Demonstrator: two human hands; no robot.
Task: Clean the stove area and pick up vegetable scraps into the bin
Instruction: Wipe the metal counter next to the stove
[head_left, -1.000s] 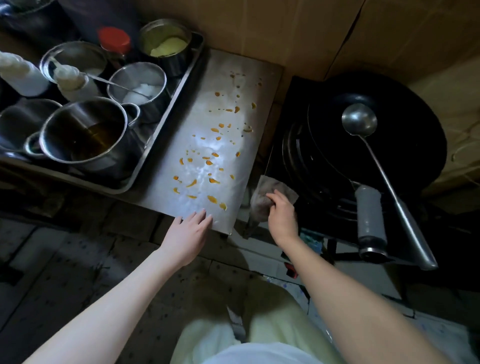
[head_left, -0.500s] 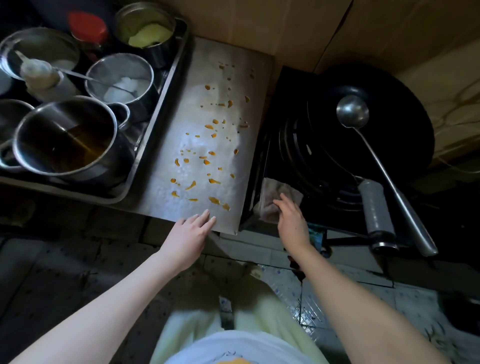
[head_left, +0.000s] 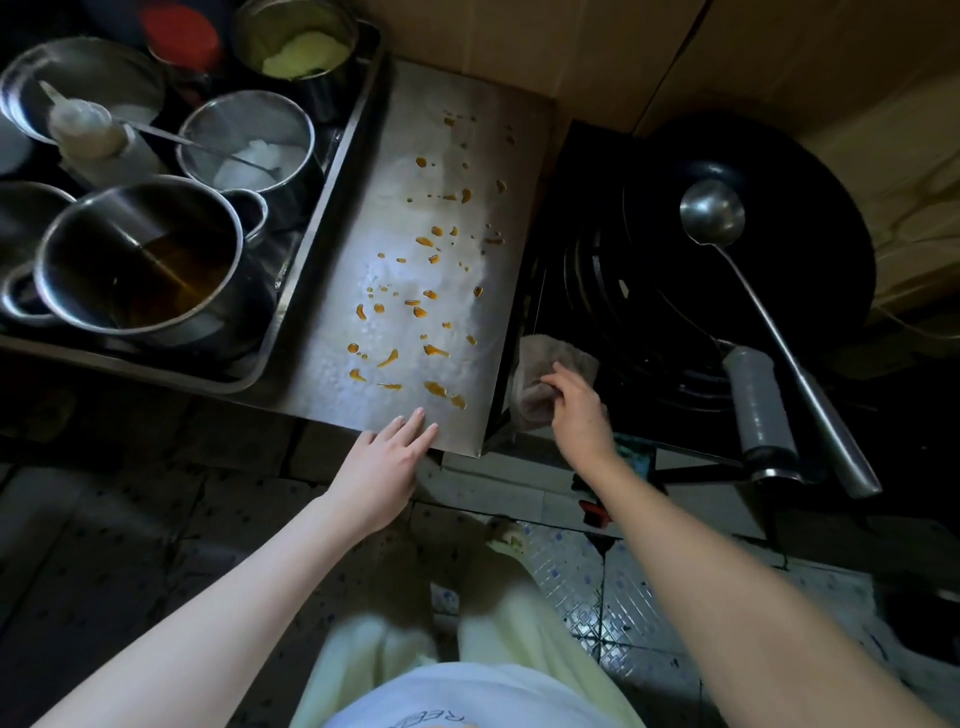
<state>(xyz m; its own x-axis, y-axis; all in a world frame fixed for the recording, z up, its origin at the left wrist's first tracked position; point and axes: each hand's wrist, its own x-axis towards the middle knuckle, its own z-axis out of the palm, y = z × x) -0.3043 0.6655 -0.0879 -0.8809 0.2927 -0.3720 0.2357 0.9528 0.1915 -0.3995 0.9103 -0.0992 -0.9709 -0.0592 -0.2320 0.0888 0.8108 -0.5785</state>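
Observation:
A steel counter sheet (head_left: 358, 358) beside the stove is spattered with several orange sauce drops (head_left: 435, 351). My left hand (head_left: 387, 462) lies flat with spread fingers on the sheet's near edge, holding nothing. My right hand (head_left: 579, 415) presses on a crumpled grey-brown rag (head_left: 540, 364) at the stove's front left corner, fingers curled into the cloth. The black stove (head_left: 587, 291) carries a black wok (head_left: 800, 223) with a steel ladle (head_left: 711, 213) resting in it. No bin is in view.
A steel tray (head_left: 311, 270) on the left holds several pots and bowls, one pot (head_left: 140, 260) with dark oil, plus a squeeze bottle (head_left: 88, 135). The wok's grey handle (head_left: 758, 400) and the ladle's handle stick out over the stove front. Tiled floor lies below.
The view has shifted slightly left and closer. My right hand has slid a little along the rag at the stove corner. My left hand stays on the sheet's edge.

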